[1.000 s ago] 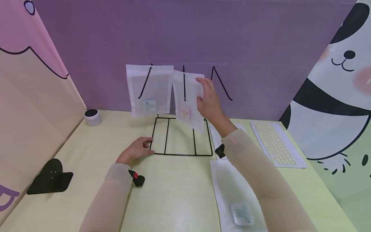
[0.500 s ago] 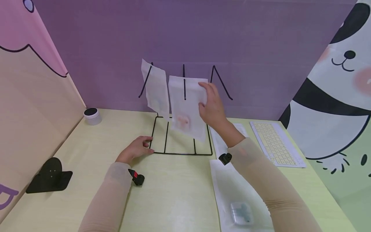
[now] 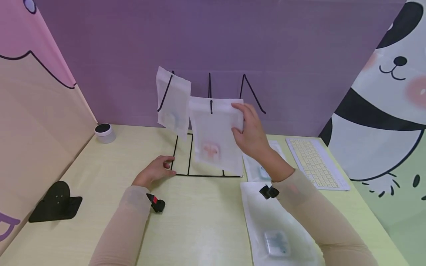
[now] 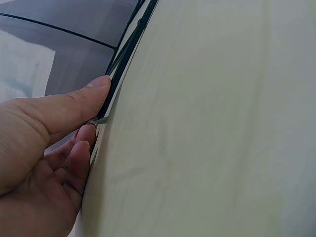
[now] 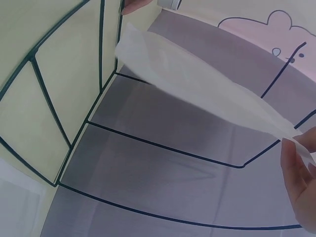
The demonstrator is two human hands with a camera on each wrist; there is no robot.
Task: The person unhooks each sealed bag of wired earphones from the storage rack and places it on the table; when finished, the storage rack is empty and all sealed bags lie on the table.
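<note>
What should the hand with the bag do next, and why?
Probably let go. The pink bag already hangs on the middle hook, while the right hand pinches its top corner and the left hand steadies the rack.

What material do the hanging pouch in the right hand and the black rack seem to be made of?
The pouch looks like thin frosted plastic film with a matte finish: a pink item shows dimly through it, and it bends where the right hand pinches its top corner. The rack seems to be thin metal wire coated black: slim, stiff rods with a slight sheen. The left hand rests on its base.
</note>
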